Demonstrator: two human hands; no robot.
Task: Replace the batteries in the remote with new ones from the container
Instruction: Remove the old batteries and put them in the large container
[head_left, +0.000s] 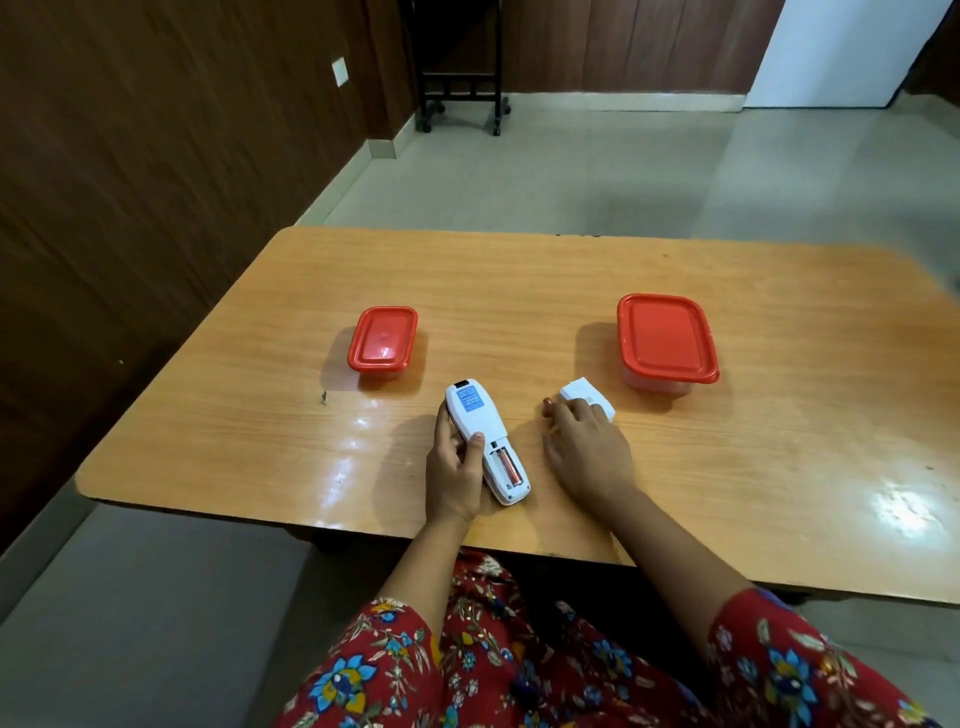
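A white remote (480, 431) lies face down near the table's front edge, its battery bay open with a red battery (508, 466) showing inside. My left hand (456, 470) grips the remote from its left side, thumb on the back. My right hand (584, 447) rests palm down on the table, its fingers touching the white battery cover (579, 392). A small closed container with a red lid (383, 340) stands at the left. A larger red-lidded container (665, 340) stands at the right, also closed.
The wooden table (519, 280) has bare surface around both containers and towards its far edge. Beyond it are a tiled floor, a dark wheeled stand (462, 109) and wood-panelled walls.
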